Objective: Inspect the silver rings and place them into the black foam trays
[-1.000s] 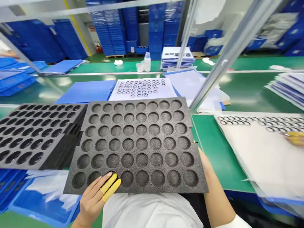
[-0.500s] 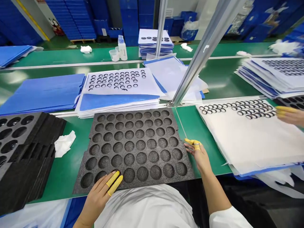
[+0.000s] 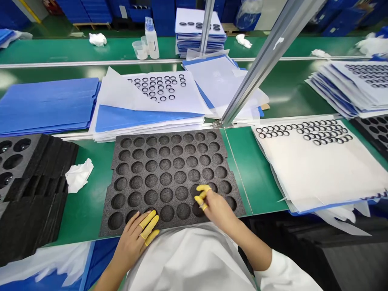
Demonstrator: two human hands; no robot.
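Green tabletop (image 3: 263,190), viewed from above, with a thin pale seam (image 3: 239,171) running front to back. Centre: a dark grey foam tray (image 3: 172,182) with rows of round pockets, lying flat at the front edge. Left: a stack of black foam trays (image 3: 33,218). Between these, a crumpled white tissue (image 3: 79,176). Right of the seam: layered white and blue sheets (image 3: 321,173), their front part overhanging the edge.

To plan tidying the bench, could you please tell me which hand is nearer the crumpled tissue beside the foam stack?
Left: the left hand is right of the tissue and nearer the camera; the right hand is farther right, over the foam tray.
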